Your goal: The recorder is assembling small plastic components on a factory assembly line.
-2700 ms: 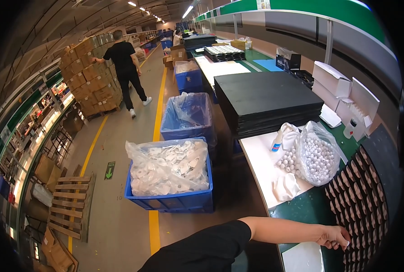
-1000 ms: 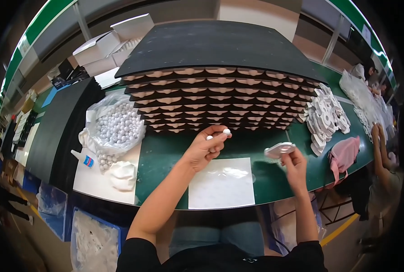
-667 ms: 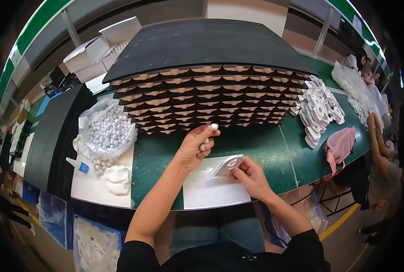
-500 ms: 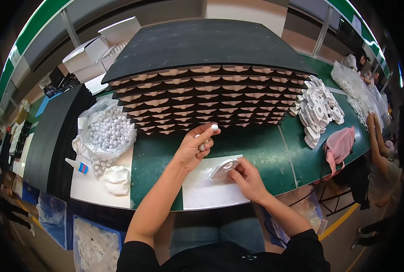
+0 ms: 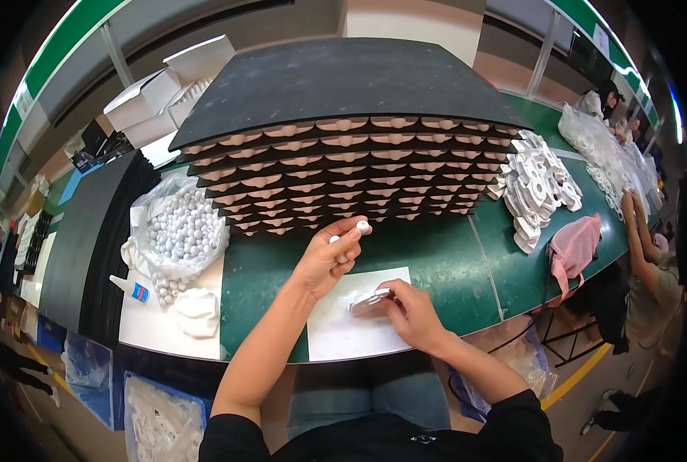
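Observation:
My left hand point(image 5: 328, 259) is closed, with a small white ball point(image 5: 364, 227) pinched between thumb and forefinger. At least one more white ball shows among its curled fingers. To its right and nearer me, my right hand point(image 5: 417, 314) grips a flat white plastic piece point(image 5: 370, 302) by its end. This piece is tilted nearly edge-on over a white sheet point(image 5: 343, 339) on the green table point(image 5: 451, 269). The ball and the flat piece are apart. At the left, a clear plastic bag point(image 5: 214, 242) holds many similar white balls.
A tall stack of black trays point(image 5: 343, 81) fills the far middle. White flat parts point(image 5: 536, 189) are heaped to the right, near a pink mesh cloth point(image 5: 574, 250). A small glue bottle point(image 5: 132, 289) and crumpled white cloth point(image 5: 196, 312) lie left. Another person's arms point(image 5: 644, 239) are far right.
My right hand has turned the flat piece from showing its face to nearly edge-on, shifting it slightly left and down. My left hand still pinches the ball, now a little lower.

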`<state>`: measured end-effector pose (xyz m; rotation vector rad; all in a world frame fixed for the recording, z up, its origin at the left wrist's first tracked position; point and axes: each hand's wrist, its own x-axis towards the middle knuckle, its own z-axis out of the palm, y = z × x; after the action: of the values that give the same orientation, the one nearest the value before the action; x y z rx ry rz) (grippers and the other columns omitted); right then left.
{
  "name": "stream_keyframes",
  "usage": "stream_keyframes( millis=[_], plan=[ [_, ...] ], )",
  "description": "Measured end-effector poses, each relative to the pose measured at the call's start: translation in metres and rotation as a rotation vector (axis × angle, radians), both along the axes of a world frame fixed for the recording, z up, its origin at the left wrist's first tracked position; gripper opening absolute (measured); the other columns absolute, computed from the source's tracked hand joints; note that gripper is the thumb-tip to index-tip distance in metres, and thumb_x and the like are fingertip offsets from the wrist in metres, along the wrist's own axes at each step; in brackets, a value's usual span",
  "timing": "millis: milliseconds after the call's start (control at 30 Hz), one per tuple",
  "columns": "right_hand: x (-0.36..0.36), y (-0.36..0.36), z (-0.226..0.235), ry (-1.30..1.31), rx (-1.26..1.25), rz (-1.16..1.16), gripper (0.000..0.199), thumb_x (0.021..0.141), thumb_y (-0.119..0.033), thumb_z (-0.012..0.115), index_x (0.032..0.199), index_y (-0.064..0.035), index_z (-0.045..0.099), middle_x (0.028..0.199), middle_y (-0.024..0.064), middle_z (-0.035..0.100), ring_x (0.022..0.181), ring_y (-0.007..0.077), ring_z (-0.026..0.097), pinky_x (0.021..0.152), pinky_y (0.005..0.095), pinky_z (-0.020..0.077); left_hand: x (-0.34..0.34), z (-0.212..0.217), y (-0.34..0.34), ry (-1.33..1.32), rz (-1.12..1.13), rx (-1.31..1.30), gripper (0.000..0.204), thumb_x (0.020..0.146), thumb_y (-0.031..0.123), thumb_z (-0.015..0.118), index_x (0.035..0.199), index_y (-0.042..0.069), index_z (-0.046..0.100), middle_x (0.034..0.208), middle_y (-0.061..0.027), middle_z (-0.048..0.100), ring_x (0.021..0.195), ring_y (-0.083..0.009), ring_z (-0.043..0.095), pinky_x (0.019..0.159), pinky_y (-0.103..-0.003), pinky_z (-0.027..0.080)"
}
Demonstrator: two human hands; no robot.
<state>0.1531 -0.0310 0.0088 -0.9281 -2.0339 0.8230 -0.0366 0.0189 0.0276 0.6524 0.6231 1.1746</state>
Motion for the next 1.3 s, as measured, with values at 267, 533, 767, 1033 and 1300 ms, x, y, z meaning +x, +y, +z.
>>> stream_keyframes(
  millis=[267,533,767,1033,1300],
  plan=[
    [0.013,0.024,-0.014,0.843,-0.594,0.079,0.011,0.091,-0.013,0.045,0.102,-0.0096,0.043,0.095,0.0045,0.053,0.082,0.0126,0.052,0.074,0.028,0.0436,0.006,0.005,-0.005,0.101,-0.02,0.048,0.027,0.078,0.006,0.062,0.105,0.007,0.056,0.086,-0.0011,0.057,0.055,-0.0033,0.036,0.041,-0.015,0.023],
    [0.012,0.041,0.0,1.069,-0.717,0.151,0.015,0.092,-0.016,0.045,0.107,-0.0142,0.046,0.098,0.0018,0.055,0.088,0.0118,0.053,0.075,0.0283,0.0438,0.012,0.005,-0.008,0.285,-0.115,0.049,0.017,0.076,0.013,0.068,0.089,0.006,0.059,0.064,0.0033,0.048,0.052,-0.0029,0.037,0.043,-0.018,0.023],
    [0.012,0.041,-0.003,1.052,-0.733,0.155,0.014,0.092,-0.015,0.044,0.105,-0.0125,0.046,0.097,0.0031,0.055,0.085,0.013,0.052,0.075,0.0284,0.0435,0.016,0.003,-0.008,0.321,-0.156,0.031,0.017,0.076,0.013,0.068,0.088,0.005,0.059,0.067,0.0022,0.051,0.053,-0.0034,0.038,0.044,-0.017,0.026],
    [0.004,0.039,-0.001,0.999,-0.72,0.154,0.013,0.092,-0.013,0.044,0.105,-0.0108,0.043,0.092,0.0042,0.053,0.081,0.0142,0.052,0.073,0.028,0.0438,0.016,0.003,-0.011,0.424,-0.114,0.066,0.013,0.073,0.009,0.067,0.078,0.005,0.057,0.062,0.0015,0.049,0.05,-0.0041,0.039,0.043,-0.018,0.026],
    [-0.003,0.035,0.02,0.786,-0.359,0.114,0.011,0.09,-0.015,0.048,0.093,-0.0077,0.041,0.078,0.0057,0.05,0.065,0.0113,0.046,0.059,0.0245,0.0392,0.019,0.001,-0.013,0.486,0.037,0.323,0.015,0.061,0.003,0.065,0.065,0.007,0.051,0.059,0.0024,0.047,0.05,-0.0039,0.04,0.042,-0.018,0.028]
  ],
)
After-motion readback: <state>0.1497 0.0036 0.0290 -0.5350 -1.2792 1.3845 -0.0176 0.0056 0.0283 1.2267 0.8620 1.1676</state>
